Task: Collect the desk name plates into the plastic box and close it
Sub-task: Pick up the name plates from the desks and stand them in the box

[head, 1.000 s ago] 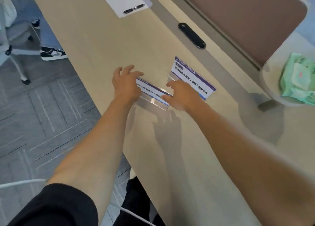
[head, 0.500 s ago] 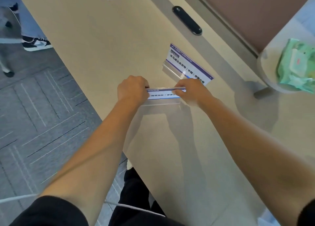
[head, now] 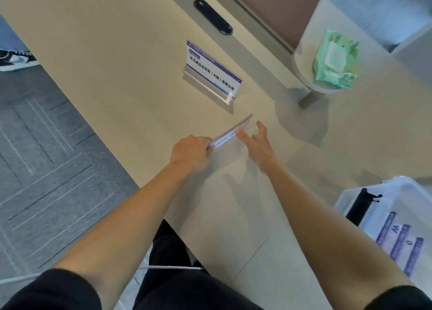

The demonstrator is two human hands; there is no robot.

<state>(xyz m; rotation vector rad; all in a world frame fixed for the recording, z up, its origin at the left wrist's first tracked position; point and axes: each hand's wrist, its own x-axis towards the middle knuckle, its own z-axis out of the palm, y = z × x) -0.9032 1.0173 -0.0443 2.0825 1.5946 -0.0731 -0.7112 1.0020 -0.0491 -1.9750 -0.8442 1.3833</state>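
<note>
Gripping one name plate by its near end with the left hand, fingers curled round it, plate raised off the desk and seen almost edge-on. Held at both ends half a second ago; now let go by the right hand, its fingers straight and spread, holding nothing, right beside the plate's far end. Freed, probably, to reach the second name plate, standing upright further back on the desk, well apart from the plastic box. Box now in view at lower right, collected plates showing inside. One carried, one left to gather, closing to come after.
</note>
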